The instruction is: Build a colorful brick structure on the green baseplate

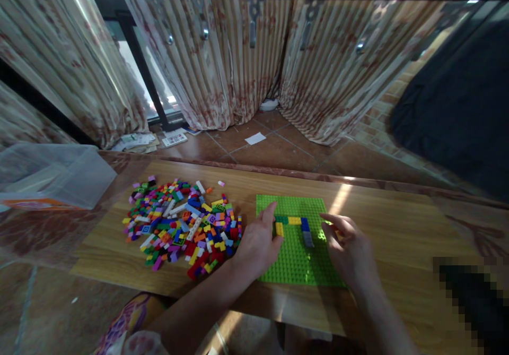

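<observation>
A green studded baseplate (292, 267) lies on the wooden table. Attached to it is an angular line of toy bricks: a yellow brick (279, 230) at the left, a green brick (282, 219), another yellow brick (295, 221), a blue brick (304, 224) and a grey brick (307, 239). My left hand (258, 241) rests over the plate's left side, thumb and forefinger apart around the left yellow brick. Over the right side, my right hand (352, 249) has curled fingers; a small yellowish patch shows between them, too unclear to name.
A large pile of loose coloured bricks (186, 222) spreads left of the baseplate. Beyond it, a clear plastic bin (79, 174) stands at the far left. Striped curtains (238, 68) hang behind the table (401, 238). Papers (175, 138) lie on the tiled floor.
</observation>
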Demonstrator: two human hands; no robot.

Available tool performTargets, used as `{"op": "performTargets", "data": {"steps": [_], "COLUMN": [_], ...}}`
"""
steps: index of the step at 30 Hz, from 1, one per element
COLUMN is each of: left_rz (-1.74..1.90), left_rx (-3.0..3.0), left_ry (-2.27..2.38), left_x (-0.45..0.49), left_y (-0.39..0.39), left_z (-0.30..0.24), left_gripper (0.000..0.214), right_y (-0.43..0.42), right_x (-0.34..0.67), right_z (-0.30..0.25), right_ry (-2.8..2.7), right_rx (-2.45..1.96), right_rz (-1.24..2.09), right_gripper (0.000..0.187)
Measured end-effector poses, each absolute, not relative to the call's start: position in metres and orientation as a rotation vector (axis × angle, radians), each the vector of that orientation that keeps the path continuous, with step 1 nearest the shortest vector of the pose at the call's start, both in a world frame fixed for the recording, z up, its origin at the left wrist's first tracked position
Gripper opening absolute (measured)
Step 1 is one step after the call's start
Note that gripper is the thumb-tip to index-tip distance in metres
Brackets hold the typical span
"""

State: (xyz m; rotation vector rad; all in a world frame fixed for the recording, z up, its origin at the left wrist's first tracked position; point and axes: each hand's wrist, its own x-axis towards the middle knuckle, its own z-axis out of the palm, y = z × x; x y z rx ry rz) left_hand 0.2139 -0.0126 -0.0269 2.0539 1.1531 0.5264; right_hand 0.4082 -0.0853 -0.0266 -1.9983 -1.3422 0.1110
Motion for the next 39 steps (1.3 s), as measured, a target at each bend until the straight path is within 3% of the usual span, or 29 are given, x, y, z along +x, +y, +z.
{"op": "performTargets", "data": {"steps": [18, 39], "left_rz": [0.547, 0.522], "left_rx": [2.187, 2.134], "left_ry": [1.233, 1.232], "left_x": [0.212, 0.219], "left_y": [0.003, 0.009], "left_z": [-0.018, -0.018], "left_gripper": [0.068, 0.066], "right_y": [-0.085, -0.085], "right_x": [0.401, 0.401], "right_z": [-0.03, -0.028], "right_ry": [-1.349, -1.371], "right_rx": [-1.88, -1.918], "right_rz": [0.271, 0.229], "right_gripper": [0.028, 0.026]}}
